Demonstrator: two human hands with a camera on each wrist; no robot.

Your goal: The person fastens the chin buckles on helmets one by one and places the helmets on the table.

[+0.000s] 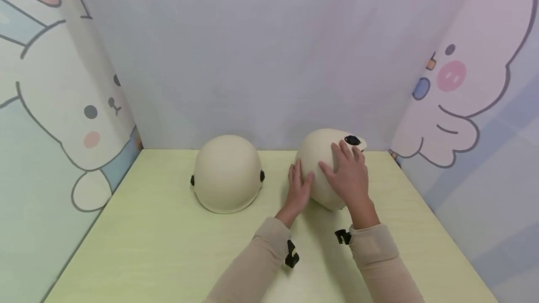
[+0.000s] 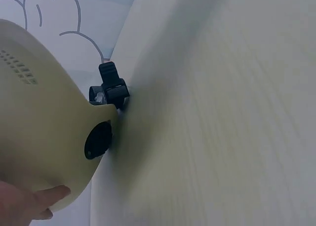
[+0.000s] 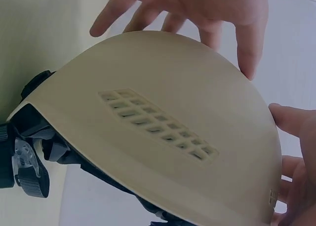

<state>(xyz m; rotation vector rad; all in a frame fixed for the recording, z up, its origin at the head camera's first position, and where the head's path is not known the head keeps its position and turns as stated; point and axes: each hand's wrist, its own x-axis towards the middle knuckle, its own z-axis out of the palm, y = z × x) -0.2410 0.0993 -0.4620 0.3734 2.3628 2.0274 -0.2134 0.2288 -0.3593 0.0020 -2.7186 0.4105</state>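
As your bare left hand and bare right hand steady the smooth cream dome-shaped helmet between them, their spread fingers lie unclenched against its shell. It tilts at the far right of the pale yellow-green flat table, a round black fitting near your right fingertips. Another smooth cream dome-shaped helmet rests apart, to the left.

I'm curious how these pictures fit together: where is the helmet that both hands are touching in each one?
Head: the touched helmet sits right of centre.
Left wrist: the touched helmet is at the left, cut off by the edge.
Right wrist: the touched helmet fills the middle.
Shared landmark: the left hand, at bottom left in the left wrist view, top in the right wrist view.
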